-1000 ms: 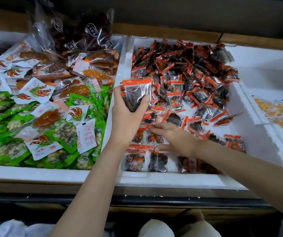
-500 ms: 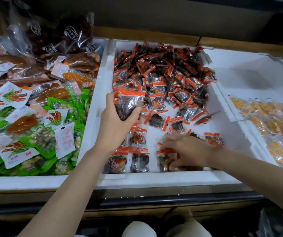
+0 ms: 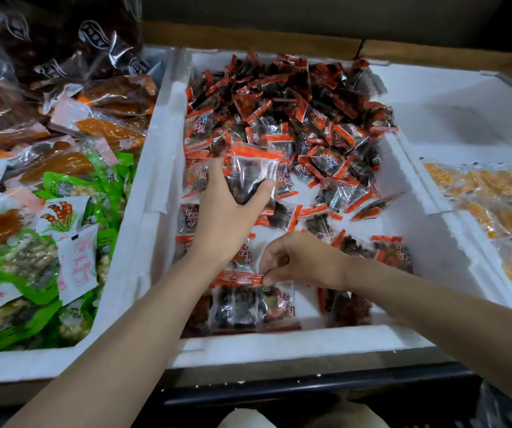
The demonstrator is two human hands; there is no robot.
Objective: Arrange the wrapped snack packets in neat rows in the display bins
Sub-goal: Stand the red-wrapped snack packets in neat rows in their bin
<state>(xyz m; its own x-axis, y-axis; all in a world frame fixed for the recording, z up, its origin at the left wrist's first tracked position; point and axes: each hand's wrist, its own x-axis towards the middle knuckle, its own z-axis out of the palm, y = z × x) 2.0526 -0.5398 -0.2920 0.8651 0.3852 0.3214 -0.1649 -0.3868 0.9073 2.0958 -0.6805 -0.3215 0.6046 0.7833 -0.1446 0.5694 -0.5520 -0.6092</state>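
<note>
White foam bins [image 3: 279,344] sit side by side; left grip [image 3: 230,217] clasps stacked packets [image 3: 253,174], right grip [image 3: 304,261] pinches one packet [image 3: 245,278].

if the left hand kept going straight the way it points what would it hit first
Probably the loose pile of red packets just beyond it; the left hand, gripping a packet stack, points toward it. Depth is unclear.

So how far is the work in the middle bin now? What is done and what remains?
Early stage. Done: a short row of packets lies flat along the near wall of the middle bin. In hand: the left hand holds a small stack of packets, and the right hand pinches the edge of one packet by that row. Left: the heap behind is jumbled.
</note>
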